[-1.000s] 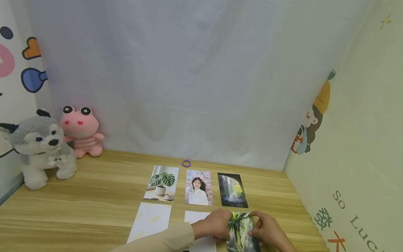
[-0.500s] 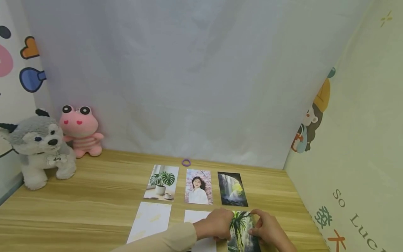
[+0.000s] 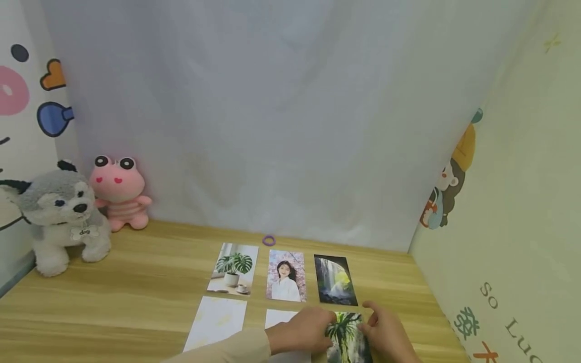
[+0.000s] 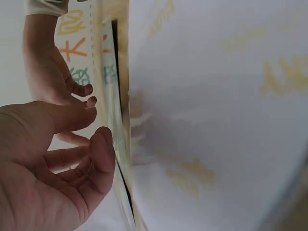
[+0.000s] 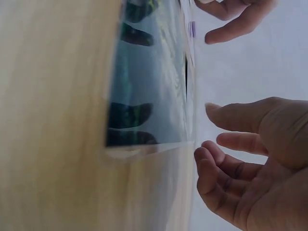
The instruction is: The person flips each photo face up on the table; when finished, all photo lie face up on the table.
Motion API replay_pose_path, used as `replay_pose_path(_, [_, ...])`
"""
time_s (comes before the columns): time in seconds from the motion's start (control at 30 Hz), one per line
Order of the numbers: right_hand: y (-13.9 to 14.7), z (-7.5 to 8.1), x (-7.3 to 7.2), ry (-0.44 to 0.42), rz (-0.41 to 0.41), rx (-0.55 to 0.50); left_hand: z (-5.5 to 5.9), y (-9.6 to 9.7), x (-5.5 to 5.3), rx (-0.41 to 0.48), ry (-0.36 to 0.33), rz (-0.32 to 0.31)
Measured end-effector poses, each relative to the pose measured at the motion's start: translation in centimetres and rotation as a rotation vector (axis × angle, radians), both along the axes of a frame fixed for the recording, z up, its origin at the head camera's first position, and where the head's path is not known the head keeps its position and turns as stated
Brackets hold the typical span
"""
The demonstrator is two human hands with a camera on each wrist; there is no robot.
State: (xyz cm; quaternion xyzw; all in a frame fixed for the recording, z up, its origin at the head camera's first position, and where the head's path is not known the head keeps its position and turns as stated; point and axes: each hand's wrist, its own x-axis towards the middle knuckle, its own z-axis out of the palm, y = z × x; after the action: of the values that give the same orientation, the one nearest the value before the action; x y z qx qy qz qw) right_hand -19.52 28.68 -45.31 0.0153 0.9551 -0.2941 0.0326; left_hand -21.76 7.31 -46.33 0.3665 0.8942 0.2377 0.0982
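Observation:
A photo card of a hanging green plant (image 3: 346, 340) lies on the table at the front right. My left hand (image 3: 306, 328) hovers at its left side, over a white card (image 3: 279, 316). Beside the card's right edge is my right hand (image 3: 387, 333). The right wrist view shows the glossy card (image 5: 151, 82) flat, reflecting fingers, with a gap between the right hand's thumb (image 5: 236, 114) and its fingers. In the left wrist view the left hand's thumb (image 4: 72, 118) and bent fingers hold nothing, above a white card with yellow print (image 4: 207, 110).
Behind lie three photo cards: a potted plant (image 3: 232, 272), a portrait (image 3: 286, 277) and a waterfall (image 3: 336, 282). Another white card (image 3: 215, 322) lies front left. A purple ring (image 3: 269, 240) sits near the curtain. Plush dog (image 3: 68, 217) and pink plush toy (image 3: 120, 194) stand left.
The head view has tilted slightly, so everything sits lower in it. My right hand's index finger has come off the plant card's top right corner. The cards keep their layout.

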Motion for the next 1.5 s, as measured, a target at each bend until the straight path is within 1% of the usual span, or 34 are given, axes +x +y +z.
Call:
replay_pose_path(0.07, [-0.2, 0.2, -0.1, 0.059, -0.015, 0.01, 0.5, -0.9, 0.0, 0.04, -0.008, 0.007])
replay_pose_path(0.13, [-0.5, 0.6, -0.3, 0.092, -0.017, -0.004, 1.0, -2.0, 0.0, 0.07, 0.008, 0.009])
replay_pose_path(0.17, [-0.6, 0.7, -0.4, 0.103, -0.012, -0.021, 1.0, -2.5, 0.0, 0.077, 0.02, 0.009])
replay_pose_path(0.2, [-0.8, 0.8, -0.5, 0.108, -0.007, -0.044, 1.0, -3.1, 0.0, 0.082, 0.045, 0.0])
replay_pose_path(0.23, [-1.0, 0.9, -0.6, 0.108, 0.0, -0.061, 1.0, -3.7, 0.0, 0.083, 0.05, -0.015])
replay_pose_path(0.3, [-1.4, 1.0, -0.7, 0.109, 0.033, -0.092, 0.9, -4.8, -0.1, 0.072, 0.083, -0.049])
replay_pose_path(0.4, [-2.2, 1.0, -0.9, 0.104, 0.099, -0.113, 0.5, -6.6, -0.1, 0.048, 0.116, -0.104])
replay_pose_path(0.6, [-3.8, 0.9, -1.6, 0.054, 0.216, -0.076, 0.0, -9.5, 0.6, -0.027, 0.105, -0.187])
replay_pose_path(0.63, [-4.1, 0.8, -1.7, 0.046, 0.244, -0.071, 0.0, -9.8, 0.8, -0.046, 0.1, -0.195])
replay_pose_path(0.73, [-5.0, 0.6, -1.9, 0.032, 0.339, -0.071, 0.1, -10.7, 1.3, -0.095, 0.113, -0.21])
replay_pose_path(0.83, [-6.1, 0.3, -2.0, 0.03, 0.427, -0.061, -0.2, -11.5, 1.7, -0.123, 0.113, -0.216])
replay_pose_path(0.93, [-7.0, -0.1, -2.1, 0.04, 0.475, -0.043, -0.6, -12.3, 2.1, -0.146, 0.126, -0.228])
replay_pose_path(1.0, [-7.5, -0.4, -2.1, 0.049, 0.488, -0.022, -0.7, -12.7, 2.3, -0.159, 0.137, -0.238])
replay_pose_path(1.13, [-8.1, -0.8, -2.4, 0.055, 0.483, 0.011, -0.8, -13.2, 2.4, -0.169, 0.191, -0.251])
replay_pose_path(1.27, [-8.6, -1.3, -2.5, 0.085, 0.475, 0.051, -1.3, -13.4, 2.6, -0.181, 0.225, -0.238])
replay_pose_path(1.37, [-9.0, -1.4, -2.6, 0.108, 0.474, 0.064, -1.6, -13.3, 2.8, -0.184, 0.208, -0.219])
replay_pose_path(1.5, [-9.4, -1.3, -2.7, 0.131, 0.468, 0.068, -1.5, -13.2, 3.1, -0.177, 0.159, -0.184])
